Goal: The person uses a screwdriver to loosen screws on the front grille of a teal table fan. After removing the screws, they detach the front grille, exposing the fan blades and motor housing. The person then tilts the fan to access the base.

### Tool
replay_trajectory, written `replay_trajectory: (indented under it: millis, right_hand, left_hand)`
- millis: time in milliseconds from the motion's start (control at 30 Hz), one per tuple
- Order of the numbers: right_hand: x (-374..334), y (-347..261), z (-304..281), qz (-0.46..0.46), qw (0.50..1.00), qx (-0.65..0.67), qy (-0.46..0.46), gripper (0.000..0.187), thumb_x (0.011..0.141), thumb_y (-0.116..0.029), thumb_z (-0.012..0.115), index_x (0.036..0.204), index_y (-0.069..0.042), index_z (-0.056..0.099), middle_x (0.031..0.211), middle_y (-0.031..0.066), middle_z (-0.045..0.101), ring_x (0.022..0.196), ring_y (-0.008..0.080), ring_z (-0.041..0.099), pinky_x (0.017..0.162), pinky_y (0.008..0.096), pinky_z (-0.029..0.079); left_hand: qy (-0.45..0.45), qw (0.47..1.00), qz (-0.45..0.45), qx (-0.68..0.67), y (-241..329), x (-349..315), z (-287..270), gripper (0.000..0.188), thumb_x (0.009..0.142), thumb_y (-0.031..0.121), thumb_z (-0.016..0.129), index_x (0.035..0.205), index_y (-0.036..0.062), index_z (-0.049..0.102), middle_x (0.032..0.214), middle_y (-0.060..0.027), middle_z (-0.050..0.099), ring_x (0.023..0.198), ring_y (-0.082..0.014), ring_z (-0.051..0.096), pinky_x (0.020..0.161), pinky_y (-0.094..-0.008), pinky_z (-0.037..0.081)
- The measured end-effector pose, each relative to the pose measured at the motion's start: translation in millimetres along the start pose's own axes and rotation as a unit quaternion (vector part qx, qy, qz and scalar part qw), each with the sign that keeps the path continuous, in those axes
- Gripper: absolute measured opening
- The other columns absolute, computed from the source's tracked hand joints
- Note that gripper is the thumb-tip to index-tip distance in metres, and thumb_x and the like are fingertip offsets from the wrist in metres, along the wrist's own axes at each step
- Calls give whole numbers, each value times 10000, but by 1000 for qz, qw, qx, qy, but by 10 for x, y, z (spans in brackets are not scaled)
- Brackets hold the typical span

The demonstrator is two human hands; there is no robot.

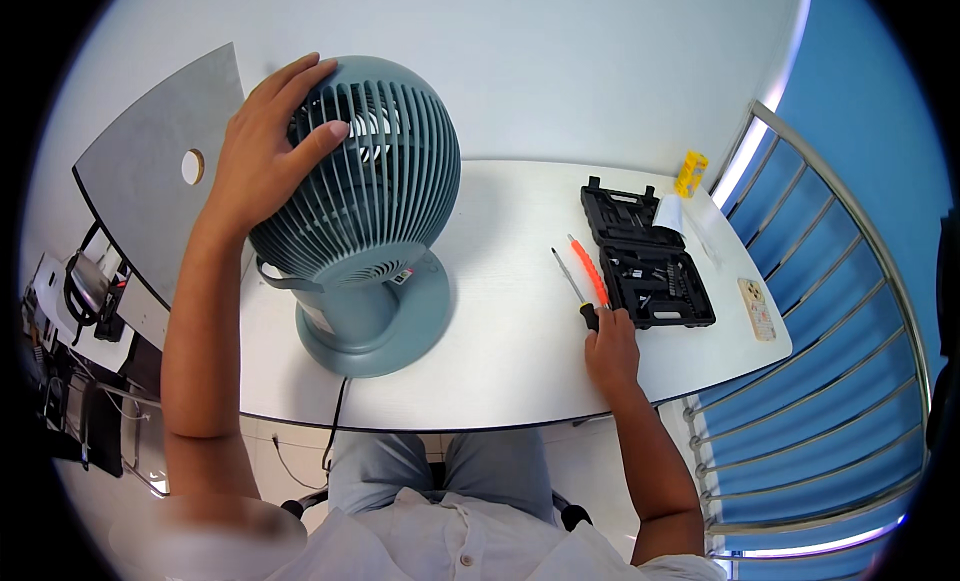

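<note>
left hand [262,161] lies spread wide on the grille of the grey-green desk fan [358,196], which stands intact at the left of the white desk [500,361]. right hand [611,346] closes on a black-handled screwdriver [574,289] beside the orange screwdriver [590,271] and open bit case [645,256]. judged: no dismantling begun.

The left hand [262,146] is reaching up and forward, fingers spread wide, palm pressing flat. The right hand [612,346] is lying low, fingers curling loosely, forearm extending forward.
</note>
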State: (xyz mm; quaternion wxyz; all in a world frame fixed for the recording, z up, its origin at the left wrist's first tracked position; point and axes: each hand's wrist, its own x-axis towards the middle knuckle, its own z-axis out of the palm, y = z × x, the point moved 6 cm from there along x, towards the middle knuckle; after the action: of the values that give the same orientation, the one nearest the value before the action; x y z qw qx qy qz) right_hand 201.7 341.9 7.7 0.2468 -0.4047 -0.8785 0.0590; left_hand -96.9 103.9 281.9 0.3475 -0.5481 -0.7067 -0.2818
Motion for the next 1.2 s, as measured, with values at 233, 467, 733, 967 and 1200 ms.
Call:
replay_trajectory:
  millis: [233, 467, 733, 967, 1200]
  right_hand:
    - [64, -80, 19, -7, 1000, 27, 1, 329, 818, -61, 580, 1140, -16, 532, 1039, 145, 482, 1016, 334, 516, 813, 415, 497]
    - [35, -29, 21, 14, 1000, -8, 11, 326, 816, -63, 582, 1135, -11, 540, 1035, 136, 483, 999, 322, 523, 786, 422, 504]
    - [43, 133, -118, 55, 995, 79, 14, 313, 854, -91, 543, 1160, -29, 560, 1070, 126, 519, 1021, 313, 544, 840, 411, 479]
    - [43, 222, -65, 59, 982, 178, 5, 264, 887, -119, 529, 1129, -32, 589, 1029, 139, 579, 967, 336, 579, 843, 414, 464]
    - [-31, 49, -27, 35, 998, 53, 6, 304, 858, -119, 578, 1154, -52, 598, 1033, 105, 534, 990, 296, 546, 826, 398, 483]
  left_hand:
    - [-23, 997, 29, -70, -140, -40, -41, 599, 810, 369, 575, 1345, 109, 508, 1433, -142, 441, 1313, -339, 411, 1102, -426, 291]
    - [-28, 995, 36, -94, -176, -67, -66, 595, 807, 341, 585, 1356, 125, 505, 1441, -135, 431, 1317, -330, 408, 1105, -429, 289]
    - [241, 928, 139, -250, 481, -601, -219, 333, 857, 207, 558, 1102, -7, 630, 1161, -199, 612, 1089, -302, 587, 975, -394, 425]
    - [-320, 908, 13, -271, 1489, -1070, 1805, 402, 853, 257, 642, 1217, 94, 584, 1308, -130, 515, 1182, -323, 492, 926, -433, 439]
    - [-409, 905, -92, -81, 1559, -1294, 2991, 639, 875, 434, 593, 1386, 85, 434, 1524, -180, 232, 1421, -403, 138, 1054, -680, 183]
